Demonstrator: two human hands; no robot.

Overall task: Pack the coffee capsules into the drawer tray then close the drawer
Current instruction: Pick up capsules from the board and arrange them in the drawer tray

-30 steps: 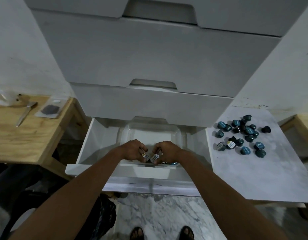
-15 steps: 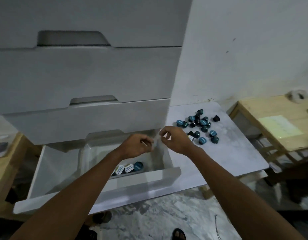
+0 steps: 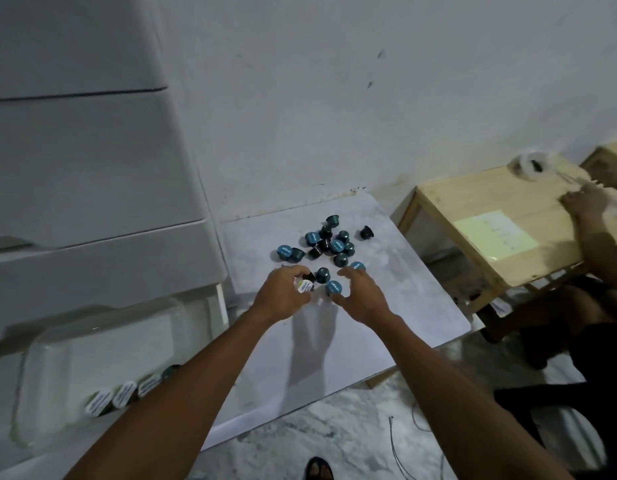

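Note:
Several teal and black coffee capsules [image 3: 329,242] lie in a heap on the white side table [image 3: 397,306]. My left hand [image 3: 283,294] pinches a white-lidded capsule [image 3: 304,287] at the heap's near edge. My right hand [image 3: 360,294] curves its thumb and fingers round a teal-lidded capsule [image 3: 333,287] beside it. The open bottom drawer [image 3: 217,306] is at the lower left. A clear tray [image 3: 43,368] sits in it, with a short row of capsules [image 3: 127,393] along its near side.
The closed upper drawers of the white cabinet [image 3: 85,168] overhang the open one. A wooden table [image 3: 490,233] stands to the right, with another person's hand [image 3: 584,202] and a roll of tape [image 3: 529,166] on it. Marble floor lies below.
Both hands left the drawer tray, where they set capsules down, and moved right to the heap on the white table. My view swung right with them. Each hand now has a capsule.

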